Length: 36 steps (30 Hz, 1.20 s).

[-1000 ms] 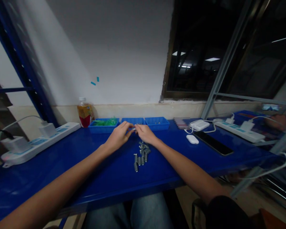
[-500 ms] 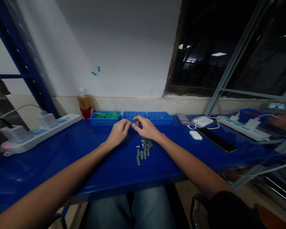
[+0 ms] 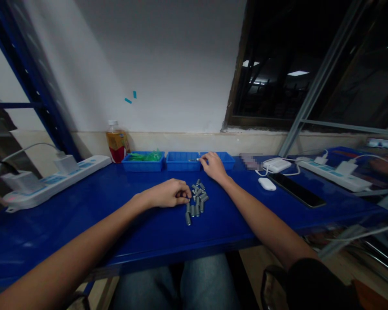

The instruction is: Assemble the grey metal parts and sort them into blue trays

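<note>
Small grey metal cylinders (image 3: 197, 210) and a few little screws (image 3: 194, 198) lie in a loose pile on the blue table (image 3: 132, 232). At the pile's left edge, my left hand (image 3: 173, 193) pinches with thumb and forefinger at a small screw; the fingers partly hide it. My right hand (image 3: 214, 167) is farther back, at the gap between the middle blue bin (image 3: 183, 164) and the right blue bin (image 3: 226, 161). Its closed fingertips hold a small shiny metal part (image 3: 198, 159) at the middle bin's right end. Small metal bits lie inside that bin.
The left blue bin (image 3: 143, 165) holds green plastic material (image 3: 146, 156). A drink bottle (image 3: 115, 144) stands behind it. Power strips lie at the left (image 3: 60, 178) and right (image 3: 338, 174). A phone (image 3: 295, 189) and white earbud case (image 3: 267, 184) rest on the right side.
My hands, together above the table before, have separated. The left came down and toward me to the pile's edge; the right moved back and right to the bins, with a small metal part in its fingertips.
</note>
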Each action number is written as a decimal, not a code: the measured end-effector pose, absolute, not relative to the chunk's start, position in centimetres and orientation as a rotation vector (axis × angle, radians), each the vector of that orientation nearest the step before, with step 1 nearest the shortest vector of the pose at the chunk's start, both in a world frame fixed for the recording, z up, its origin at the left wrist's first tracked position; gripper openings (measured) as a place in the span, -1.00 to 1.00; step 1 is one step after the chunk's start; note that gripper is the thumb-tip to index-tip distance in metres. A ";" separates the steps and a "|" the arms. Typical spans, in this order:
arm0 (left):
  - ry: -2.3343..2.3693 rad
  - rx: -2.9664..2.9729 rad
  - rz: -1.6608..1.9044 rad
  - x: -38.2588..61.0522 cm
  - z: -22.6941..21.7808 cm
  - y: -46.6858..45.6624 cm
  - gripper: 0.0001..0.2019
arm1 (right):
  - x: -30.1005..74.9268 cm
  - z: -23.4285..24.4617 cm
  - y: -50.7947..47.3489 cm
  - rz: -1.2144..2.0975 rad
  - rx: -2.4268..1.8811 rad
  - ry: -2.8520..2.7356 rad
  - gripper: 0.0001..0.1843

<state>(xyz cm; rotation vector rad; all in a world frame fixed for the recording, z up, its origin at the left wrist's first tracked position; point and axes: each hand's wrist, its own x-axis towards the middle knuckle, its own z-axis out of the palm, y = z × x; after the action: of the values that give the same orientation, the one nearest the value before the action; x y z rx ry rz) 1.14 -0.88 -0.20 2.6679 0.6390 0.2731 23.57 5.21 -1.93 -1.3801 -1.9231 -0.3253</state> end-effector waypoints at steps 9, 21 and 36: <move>0.714 2.797 0.389 1.3 -0.7 -0.8 -0.86 | 23.2 -2.2 5.7 -0.370 -1.555 -1.860 -0.69; 1.001 2.193 0.909 0.7 -2.2 2.1 -0.72 | 21.1 -0.9 3.2 -0.286 -1.311 -2.010 -0.76; 0.905 1.649 1.019 0.1 -2.7 3.1 -0.79 | 18.3 -1.2 1.4 -0.137 -0.821 -2.330 -0.89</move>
<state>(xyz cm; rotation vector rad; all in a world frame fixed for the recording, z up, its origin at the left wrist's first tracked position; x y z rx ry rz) 0.07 3.11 -2.74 1.6494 0.9046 1.0190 18.28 1.42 -1.21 -0.8212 -2.3301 -0.1367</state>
